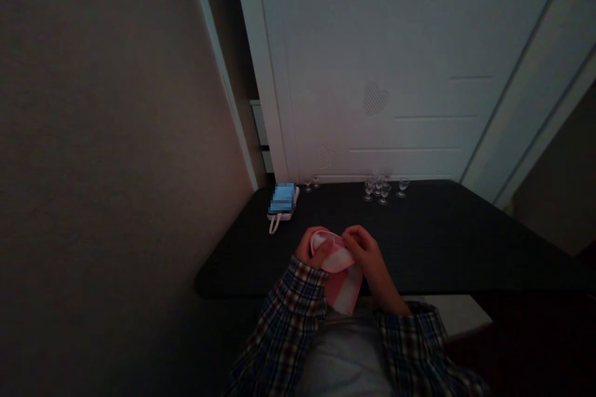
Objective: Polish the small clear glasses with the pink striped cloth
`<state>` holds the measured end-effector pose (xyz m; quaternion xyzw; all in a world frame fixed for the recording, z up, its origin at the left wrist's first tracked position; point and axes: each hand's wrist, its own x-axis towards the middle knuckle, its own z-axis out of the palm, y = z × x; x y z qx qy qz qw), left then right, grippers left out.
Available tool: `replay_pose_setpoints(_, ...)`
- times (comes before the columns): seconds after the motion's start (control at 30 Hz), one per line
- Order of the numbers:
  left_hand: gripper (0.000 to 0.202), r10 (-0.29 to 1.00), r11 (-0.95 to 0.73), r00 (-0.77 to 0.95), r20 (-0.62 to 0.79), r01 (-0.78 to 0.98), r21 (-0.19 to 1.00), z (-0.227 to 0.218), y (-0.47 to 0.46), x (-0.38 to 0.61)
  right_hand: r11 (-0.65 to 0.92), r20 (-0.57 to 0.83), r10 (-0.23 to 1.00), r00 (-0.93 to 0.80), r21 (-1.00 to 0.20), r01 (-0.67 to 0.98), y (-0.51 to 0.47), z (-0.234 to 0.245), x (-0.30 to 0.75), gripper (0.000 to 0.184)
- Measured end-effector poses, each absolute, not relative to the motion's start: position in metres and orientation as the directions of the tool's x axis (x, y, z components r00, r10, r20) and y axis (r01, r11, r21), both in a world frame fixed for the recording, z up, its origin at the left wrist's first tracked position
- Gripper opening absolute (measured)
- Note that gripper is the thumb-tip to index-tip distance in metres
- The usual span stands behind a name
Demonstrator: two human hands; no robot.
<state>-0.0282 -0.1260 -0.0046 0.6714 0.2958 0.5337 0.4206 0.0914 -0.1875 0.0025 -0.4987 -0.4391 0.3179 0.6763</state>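
Observation:
A pink and white striped cloth is bunched between my two hands, over the near edge of the dark table. My left hand is closed around its upper left part, with the thumb lying over the fabric. At the cloth's upper right, my right hand pinches the edge with bent fingers. The lower end of the cloth hangs down toward my lap. Whether anything is wrapped inside the folds I cannot tell.
Several small stemmed glasses stand at the back of the dark table; one glass is slightly apart on the right. Two more glasses are at the back left, beside a device with a lit blue screen. A white panel rises behind.

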Motion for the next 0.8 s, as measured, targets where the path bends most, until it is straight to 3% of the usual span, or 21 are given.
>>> replay_pose_setpoints(0.8,0.025,0.83,-0.498,0.291,0.475,0.005,0.867,-0.0054,-0.1279,-0.0271,0.297,0.265,0.867,0.421,-0.955,-0.01,-0.1932,0.0099,0.0925,0.023)
